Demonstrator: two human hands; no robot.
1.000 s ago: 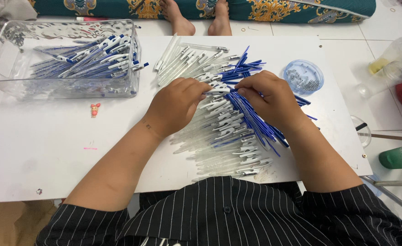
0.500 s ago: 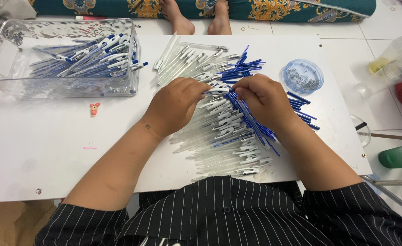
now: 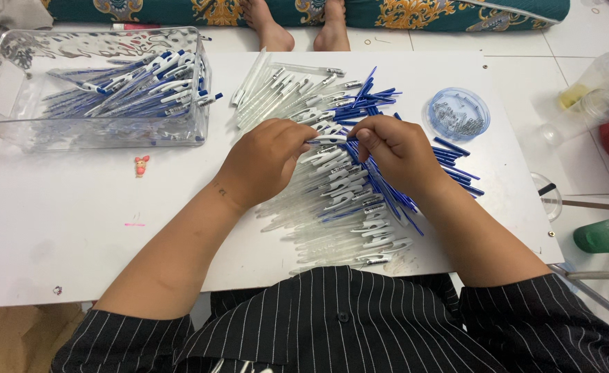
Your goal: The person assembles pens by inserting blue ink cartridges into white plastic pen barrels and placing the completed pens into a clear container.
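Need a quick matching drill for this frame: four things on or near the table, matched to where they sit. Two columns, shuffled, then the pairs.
Things:
1. clear plastic bin
2. round blue dish
3. small pink figure
4. green bottle

Places:
A. off the table's right edge, lying down
B. table's far right, holding small springs
C. table's far left, holding assembled pens
D. on the table just in front of the bin

Pairs: 1-C, 2-B, 3-D, 4-A
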